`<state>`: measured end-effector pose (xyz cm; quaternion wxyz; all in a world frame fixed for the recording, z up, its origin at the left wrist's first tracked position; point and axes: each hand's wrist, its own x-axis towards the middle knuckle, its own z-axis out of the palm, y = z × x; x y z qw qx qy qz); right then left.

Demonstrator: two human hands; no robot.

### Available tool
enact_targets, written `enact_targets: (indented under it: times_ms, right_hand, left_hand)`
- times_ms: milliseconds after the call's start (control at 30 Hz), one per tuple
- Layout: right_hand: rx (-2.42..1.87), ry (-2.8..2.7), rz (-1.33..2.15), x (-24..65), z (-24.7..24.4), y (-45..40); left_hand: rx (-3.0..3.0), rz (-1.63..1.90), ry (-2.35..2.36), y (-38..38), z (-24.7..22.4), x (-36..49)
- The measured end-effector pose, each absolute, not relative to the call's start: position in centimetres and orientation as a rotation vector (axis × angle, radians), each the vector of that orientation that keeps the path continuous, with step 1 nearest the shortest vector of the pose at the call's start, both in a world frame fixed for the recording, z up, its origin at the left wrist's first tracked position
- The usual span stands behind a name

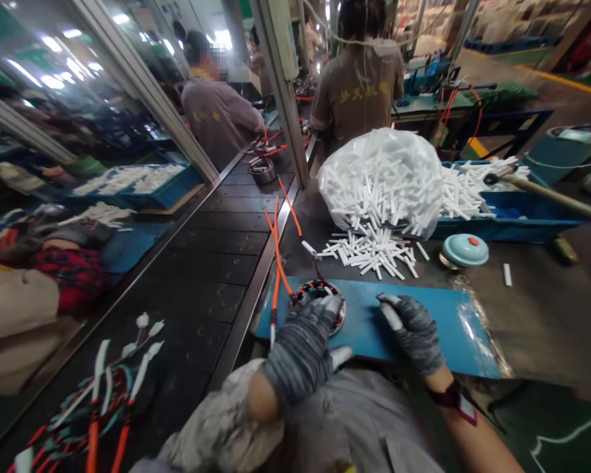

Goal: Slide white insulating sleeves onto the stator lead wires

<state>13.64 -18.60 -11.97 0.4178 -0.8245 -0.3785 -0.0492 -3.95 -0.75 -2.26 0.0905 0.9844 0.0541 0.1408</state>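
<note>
My left hand [303, 345], in a grey striped glove with pale fingertips, lies over a wound motor stator [343, 314]. Its fingers stretch across the ring and its thumb sticks out to the right, clear of the stator. Orange-sleeved leads [276, 263] run up and away from the stator, one with a white tube [308, 248] near its end. Over the blue mat [443, 305], right of the stator, is my right hand [416, 332] in a matching glove. Its fingers are curled in against the thumb; whatever they hold, if anything, is hidden.
White tubes spill from a clear plastic bag [381, 171] into a loose pile [374, 253]. A light-blue lidded container [465, 251] stands right, before a blue bin [512, 220]. Left runs a dark conveyor [217, 256] carrying stators [98, 401]. Co-workers [367, 85] are beyond.
</note>
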Motion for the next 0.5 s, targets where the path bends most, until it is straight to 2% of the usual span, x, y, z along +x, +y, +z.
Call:
enact_targets:
  times_ms: [100, 167, 200, 333, 500]
  right_hand:
    - [-1.996, -1.031, -0.110, 14.3, -9.4, -16.9]
    - [-1.948, -1.055, -0.124, 15.1, -8.0, -15.8]
    - [-1.937, -1.087, -0.128, 15.5, -7.4, -15.2]
    - [-2.048, -1.285, -0.027, 16.3, -5.4, -11.5]
    - [-2.247, -1.522, 0.125, 16.1, -3.7, -6.6]
  left_hand:
    - [2.875, 0.571, 0.025, 1.1, 1.9, -5.3]
    - [2.948, 0.698, 0.333, 4.9, 3.2, -4.3]
    - [2.993, 0.651, 0.441, 7.1, 3.0, -3.2]
    - [2.984, 0.186, 0.195, 14.4, -1.7, 3.2]
    - [2.922, 0.087, -0.088, 16.8, -6.6, 7.5]
